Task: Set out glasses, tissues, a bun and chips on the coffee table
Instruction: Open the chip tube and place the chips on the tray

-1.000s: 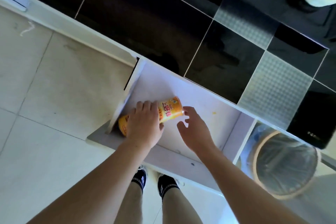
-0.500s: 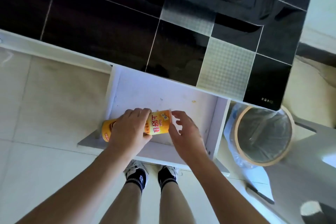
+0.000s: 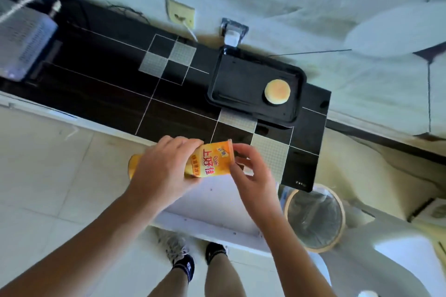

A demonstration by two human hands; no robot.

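Pale floor tiles [image 3: 48, 176] and a long black-tiled cabinet top [image 3: 108, 94] fill the head view, the top running from upper left to lower right with a grey perforated box [image 3: 21, 41] at its far left end. Left of centre, the left hand [image 3: 161, 169] wraps round the middle of an orange chip can [image 3: 210, 160], fingers curled over its upper side. Red Chinese characters and the small word "Oishi" read along the can's side. Its long axis lies nearly level, one end pointing left past the left hand, the other pointing right and slightly up towards the cabinet's front edge. The right hand [image 3: 251, 176] meets that right end, thumb and fingertips pinching its rim. Both hands hold the can in the air above an open white drawer [image 3: 212, 210], whose front panel stands out over the person's shoes [image 3: 185, 265]. Bare floor lies open to the left of the drawer. Further right on the cabinet top, a black tray [image 3: 231, 79] carries a round bun [image 3: 277, 91] near its right end, well apart from the can. Beside the cabinet's right end, a bin with a clear liner [image 3: 313, 219] stands just by the drawer.
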